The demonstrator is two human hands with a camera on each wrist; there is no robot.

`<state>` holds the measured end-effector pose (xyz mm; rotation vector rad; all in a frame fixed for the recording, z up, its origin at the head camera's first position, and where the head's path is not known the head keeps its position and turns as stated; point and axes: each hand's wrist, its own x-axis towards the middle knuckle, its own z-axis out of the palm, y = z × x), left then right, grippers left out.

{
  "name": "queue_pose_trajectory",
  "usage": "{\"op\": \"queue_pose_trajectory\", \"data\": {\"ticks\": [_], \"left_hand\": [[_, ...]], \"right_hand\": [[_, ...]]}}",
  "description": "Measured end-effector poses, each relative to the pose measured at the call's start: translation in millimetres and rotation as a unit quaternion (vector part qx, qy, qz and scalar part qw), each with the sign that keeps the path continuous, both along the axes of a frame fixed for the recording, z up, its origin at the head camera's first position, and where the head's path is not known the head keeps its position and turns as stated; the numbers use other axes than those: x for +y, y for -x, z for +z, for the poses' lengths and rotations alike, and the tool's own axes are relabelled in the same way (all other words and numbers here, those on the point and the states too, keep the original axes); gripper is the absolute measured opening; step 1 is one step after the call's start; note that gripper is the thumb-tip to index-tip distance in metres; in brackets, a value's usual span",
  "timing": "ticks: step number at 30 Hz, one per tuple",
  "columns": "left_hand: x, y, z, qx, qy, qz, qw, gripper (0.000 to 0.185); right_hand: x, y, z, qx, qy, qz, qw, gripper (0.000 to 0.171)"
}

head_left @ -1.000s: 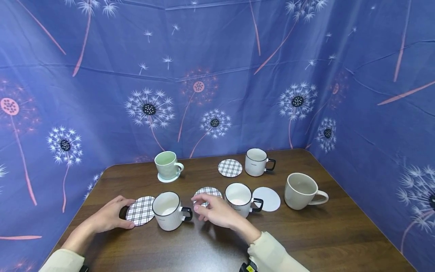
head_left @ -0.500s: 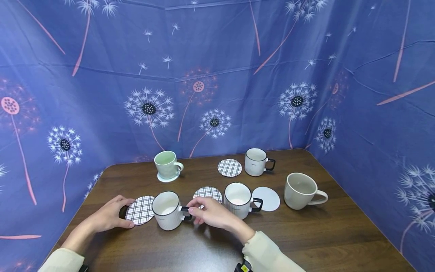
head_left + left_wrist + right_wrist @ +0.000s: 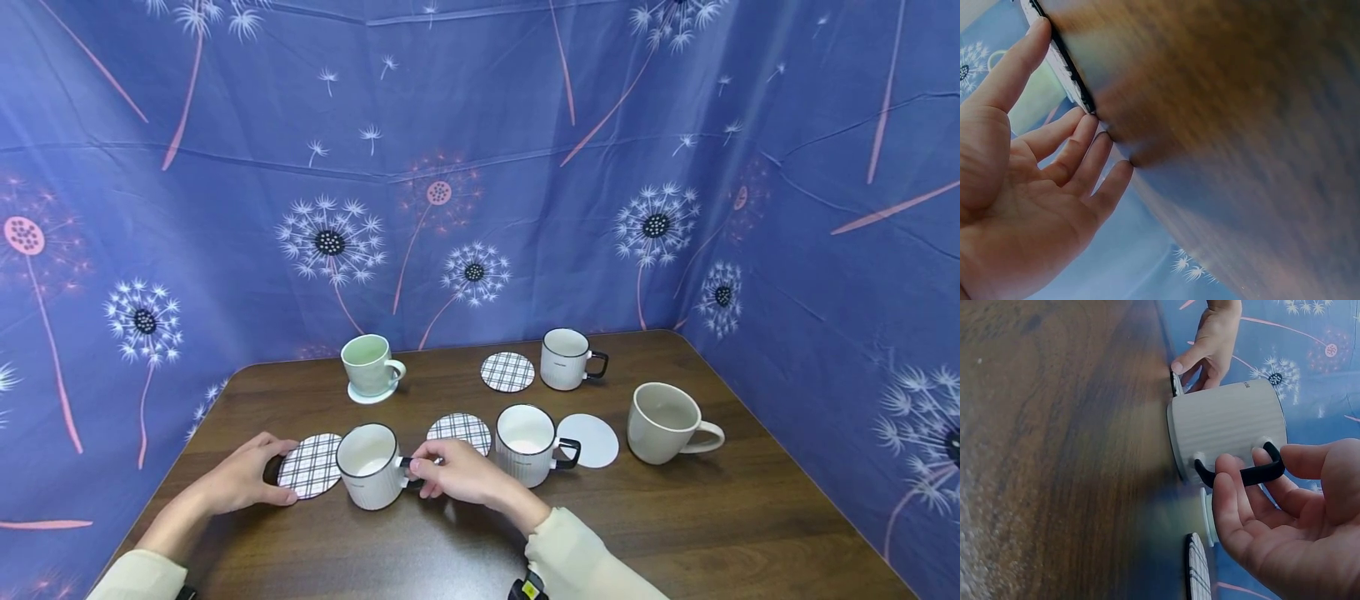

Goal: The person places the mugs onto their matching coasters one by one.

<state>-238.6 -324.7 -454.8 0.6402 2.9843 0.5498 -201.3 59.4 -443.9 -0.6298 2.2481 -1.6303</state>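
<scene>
A white ribbed mug (image 3: 371, 467) with a dark rim and a black handle (image 3: 1260, 474) stands upright at the left front. My right hand (image 3: 461, 473) holds that handle, thumb on one side and bent fingers on the other. Just left of the mug lies a round plaid coaster (image 3: 309, 467), white with dark lines. At the coaster's left rim rests my left hand (image 3: 1047, 169), its thumb and fingertips spread along the edge. In the right wrist view, my left hand (image 3: 1213, 347) shows behind the mug, with its thumb at the coaster's edge.
A second white mug (image 3: 525, 450) and a plaid coaster (image 3: 457, 427) are close by my right hand. Farther back are a green cup (image 3: 367, 367) on a pale coaster, a plaid coaster (image 3: 507, 372) and another white mug (image 3: 565, 360). A beige mug (image 3: 662, 425) and white coaster (image 3: 588, 440) stand rightward.
My right hand has moved left and slightly down from above the middle coaster, and its thumb and fingers have taken hold of the mug's handle. The left hand stays at the coaster.
</scene>
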Motion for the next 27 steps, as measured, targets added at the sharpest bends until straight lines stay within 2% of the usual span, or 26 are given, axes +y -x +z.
{"op": "queue_pose_trajectory", "data": {"ticks": [12, 27], "left_hand": [[0.3, 0.0, 0.0, -0.002, 0.004, 0.001, 1.0, 0.089], [0.1, -2.7, 1.7, -0.002, 0.004, -0.007, 1.0, 0.089]], "right_hand": [[-2.2, 3.3, -2.7, -0.039, 0.035, 0.017, 0.999, 0.02], [-3.5, 3.3, -5.9, -0.041, 0.031, 0.024, 0.998, 0.022]]}}
